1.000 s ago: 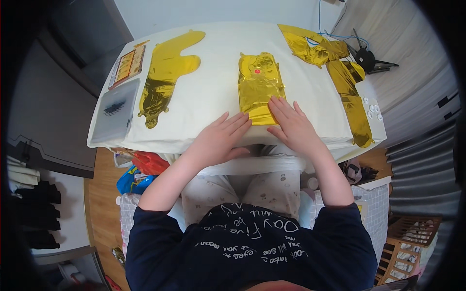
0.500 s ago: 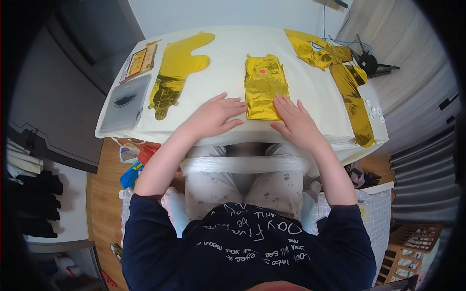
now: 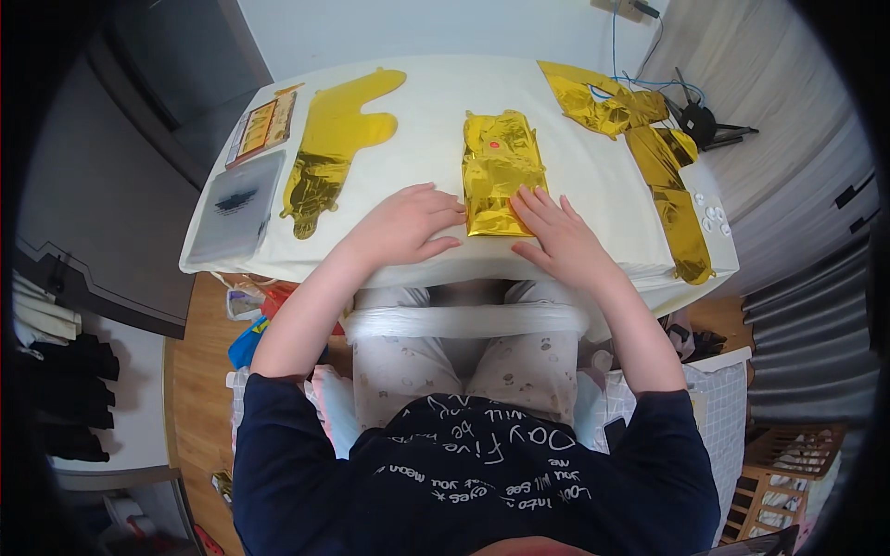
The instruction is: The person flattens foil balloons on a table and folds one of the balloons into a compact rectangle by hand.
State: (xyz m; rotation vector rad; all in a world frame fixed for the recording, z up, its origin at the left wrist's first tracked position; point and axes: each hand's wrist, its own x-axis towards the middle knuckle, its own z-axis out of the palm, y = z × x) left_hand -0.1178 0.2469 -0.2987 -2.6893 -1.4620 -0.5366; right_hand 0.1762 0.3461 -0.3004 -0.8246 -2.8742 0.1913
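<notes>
White cloth covers the worktop (image 3: 417,139), which stands against a pale wall with dark furniture off to one side and a grey curtain to the other. Both of the person's hands lie flat on it, palms down, fingers spread and gripping nothing.

Between the two hands sits a folded gold foil balloon (image 3: 501,171), a rough rectangle with a small red dot near its far end. Its near edge lies right at the fingertips. The left hand (image 3: 403,227) rests just left of it, fingertips touching or nearly touching the foil's lower left edge. The right hand (image 3: 556,236) rests at the lower right corner, its fingers laid over the foil's near edge.

Well beyond the left hand and further left, a flat gold foil shape (image 3: 334,153) lies unfolded, long and lobed at the far end. Left of that again, near the worktop's edge, lie a grey flat pouch (image 3: 236,204) and, beyond it, a small card packet with gold and orange printing (image 3: 264,125).

Away past the right hand, a crumpled length of gold foil (image 3: 640,139) runs from the far edge down along the right side of the worktop. A few small white round pieces (image 3: 709,215) sit beside it. Behind that corner stands a dark tripod-like stand (image 3: 700,125) with a blue cable (image 3: 616,56) on the wall.
</notes>
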